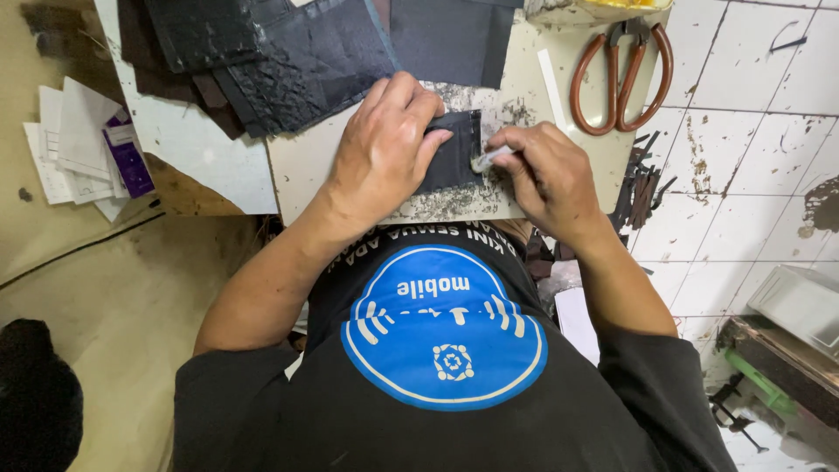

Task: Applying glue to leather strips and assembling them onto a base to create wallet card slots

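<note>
My left hand (384, 149) presses flat on a small dark piece of material (453, 160) that lies on a pale, glue-stained board (306, 166). My right hand (546, 170) pinches a small whitish brush (489, 159) with its tip at the piece's right edge. Both hands sit close together over the board's middle. My fingers hide most of the brush handle.
A stack of dark cut pieces (288, 52) covers the board's far left. Large scissors with reddish-brown handles (622, 74) lie at the far right. White and purple paper cards (87, 144) rest on the floor at left. Dark scraps (642, 179) and tiled floor are at right.
</note>
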